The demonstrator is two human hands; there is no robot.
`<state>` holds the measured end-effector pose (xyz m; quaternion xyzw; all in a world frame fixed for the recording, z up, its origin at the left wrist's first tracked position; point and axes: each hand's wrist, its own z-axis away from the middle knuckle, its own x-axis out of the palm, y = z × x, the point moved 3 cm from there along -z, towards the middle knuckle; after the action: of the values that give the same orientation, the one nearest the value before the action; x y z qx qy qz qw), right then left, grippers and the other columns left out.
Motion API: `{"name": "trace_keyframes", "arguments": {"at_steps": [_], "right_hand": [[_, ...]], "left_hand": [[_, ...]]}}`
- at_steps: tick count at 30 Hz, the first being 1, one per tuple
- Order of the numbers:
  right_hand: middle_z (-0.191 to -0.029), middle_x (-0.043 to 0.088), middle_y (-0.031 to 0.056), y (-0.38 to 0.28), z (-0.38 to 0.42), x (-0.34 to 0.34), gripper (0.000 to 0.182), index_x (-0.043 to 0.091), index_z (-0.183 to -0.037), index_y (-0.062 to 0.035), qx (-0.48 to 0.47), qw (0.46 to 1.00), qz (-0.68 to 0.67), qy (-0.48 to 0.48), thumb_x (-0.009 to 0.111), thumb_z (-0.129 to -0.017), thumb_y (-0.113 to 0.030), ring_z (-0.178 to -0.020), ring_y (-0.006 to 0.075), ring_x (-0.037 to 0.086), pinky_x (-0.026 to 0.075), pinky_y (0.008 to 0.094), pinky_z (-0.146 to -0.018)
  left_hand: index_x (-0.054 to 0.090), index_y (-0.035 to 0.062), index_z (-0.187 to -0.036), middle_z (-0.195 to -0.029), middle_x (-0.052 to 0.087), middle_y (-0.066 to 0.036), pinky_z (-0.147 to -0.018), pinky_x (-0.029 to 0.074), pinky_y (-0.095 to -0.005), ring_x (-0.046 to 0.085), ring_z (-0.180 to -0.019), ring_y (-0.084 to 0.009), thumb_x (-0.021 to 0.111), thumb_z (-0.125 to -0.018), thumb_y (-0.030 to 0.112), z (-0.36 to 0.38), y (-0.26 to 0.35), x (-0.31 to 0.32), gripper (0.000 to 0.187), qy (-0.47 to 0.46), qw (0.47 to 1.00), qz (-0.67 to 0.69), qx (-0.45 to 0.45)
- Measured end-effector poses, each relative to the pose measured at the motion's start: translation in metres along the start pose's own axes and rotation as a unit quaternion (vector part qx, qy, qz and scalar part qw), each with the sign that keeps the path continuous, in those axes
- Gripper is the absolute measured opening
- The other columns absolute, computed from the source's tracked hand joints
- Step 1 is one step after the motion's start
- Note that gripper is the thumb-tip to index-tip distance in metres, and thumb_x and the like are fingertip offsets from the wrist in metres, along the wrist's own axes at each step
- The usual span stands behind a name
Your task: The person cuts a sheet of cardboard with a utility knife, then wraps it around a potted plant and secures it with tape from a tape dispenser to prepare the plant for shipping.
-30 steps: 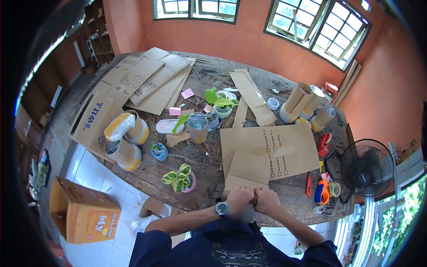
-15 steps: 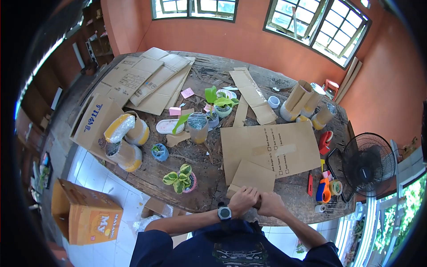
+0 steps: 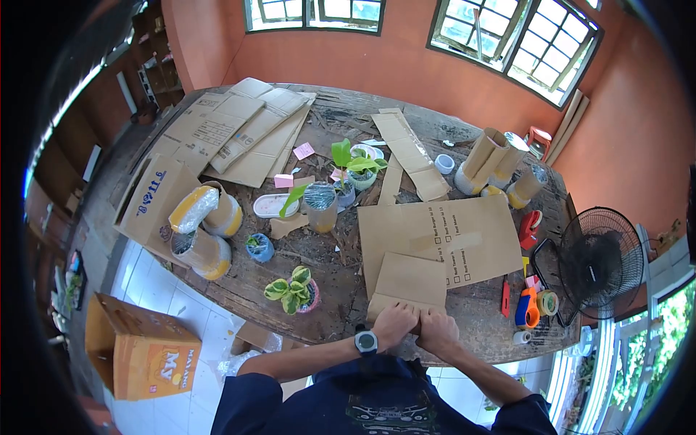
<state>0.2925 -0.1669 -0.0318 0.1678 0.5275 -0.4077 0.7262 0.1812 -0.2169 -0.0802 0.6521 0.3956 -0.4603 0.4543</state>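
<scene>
Both hands meet at the near edge of a small cardboard piece point(image 3: 410, 280), which lies partly over a larger printed cardboard sheet point(image 3: 478, 239). My left hand point(image 3: 395, 324), below a wrist watch point(image 3: 366, 341), has its fingers curled on the small piece's near edge. Beside it, my right hand point(image 3: 438, 333) is closed round the same edge. A crease runs across the piece just above the knuckles. The fingertips and the underside of the cardboard are hidden.
Left of the hands is a potted variegated plant point(image 3: 292, 290). A red cutter point(image 3: 505, 297), orange-and-blue tape dispenser point(image 3: 528, 308), tape roll point(image 3: 547, 303) and black fan point(image 3: 598, 264) are at right. Cardboard sheets point(image 3: 217, 130) and wrapped cylinders point(image 3: 206, 250) occupy the left side.
Both hands have shifted slightly, and my right hand has turned a little. The small cardboard piece has moved slightly up and left, with more of its creased near strip showing.
</scene>
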Motion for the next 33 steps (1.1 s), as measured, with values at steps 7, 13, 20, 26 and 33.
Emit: {"name": "trace_keyframes", "arguments": {"at_steps": [7,13,20,26,33], "right_hand": [[-0.096,0.071,0.0197,0.005,-0.007,-0.004,0.039,0.067,-0.097,-0.0015,-0.038,0.995,-0.009,-0.095,0.077,-0.063,-0.018,-0.094,0.0363,0.069,0.057,0.0439,-0.082],[-0.097,0.067,0.0167,-0.006,0.000,0.015,0.045,0.061,-0.101,-0.0042,-0.076,0.968,0.097,0.218,0.076,-0.061,-0.017,-0.090,0.0379,0.068,0.056,0.0472,-0.076],[-0.095,0.069,0.0167,-0.002,-0.004,-0.007,0.037,0.067,-0.096,-0.0059,0.010,1.000,-0.007,0.007,0.077,-0.063,-0.019,-0.088,0.0377,0.069,0.057,0.0475,-0.078],[-0.092,0.068,0.0158,0.013,-0.011,0.008,0.040,0.067,-0.098,-0.0068,-0.031,0.999,-0.004,-0.010,0.078,-0.061,-0.018,-0.087,0.0371,0.068,0.056,0.0471,-0.078],[-0.090,0.067,0.0122,0.007,-0.006,0.017,0.045,0.066,-0.099,-0.0089,-0.093,0.962,0.113,0.231,0.081,-0.058,-0.018,-0.091,0.0316,0.067,0.048,0.0424,-0.090]], "left_hand": [[0.062,0.0072,-0.095,-0.094,0.067,-0.009,-0.083,0.046,-0.0340,0.066,-0.093,-0.0215,0.064,-0.079,0.014,0.009,0.003,0.001,0.017,0.014,0.999,-0.034,0.001],[0.062,0.0044,-0.102,-0.097,0.067,-0.011,-0.086,0.047,-0.0360,0.066,-0.096,-0.0254,0.077,-0.066,0.013,-0.003,-0.012,-0.015,0.039,-0.089,0.995,0.031,-0.021],[0.061,0.0054,-0.103,-0.097,0.064,-0.009,-0.084,0.046,-0.0359,0.064,-0.095,-0.0242,0.071,-0.071,0.011,0.006,0.003,-0.010,0.034,0.102,0.993,-0.052,-0.025],[0.063,0.0053,-0.096,-0.090,0.064,-0.008,-0.079,0.048,-0.0320,0.065,-0.084,-0.0227,0.065,-0.077,0.012,0.005,0.002,0.003,0.020,0.050,0.997,-0.055,0.012],[0.061,0.0033,-0.100,-0.101,0.067,-0.013,-0.088,0.049,-0.0368,0.067,-0.098,-0.0282,0.081,-0.065,0.014,-0.008,-0.011,-0.009,0.041,-0.064,0.992,0.094,-0.051]]}}
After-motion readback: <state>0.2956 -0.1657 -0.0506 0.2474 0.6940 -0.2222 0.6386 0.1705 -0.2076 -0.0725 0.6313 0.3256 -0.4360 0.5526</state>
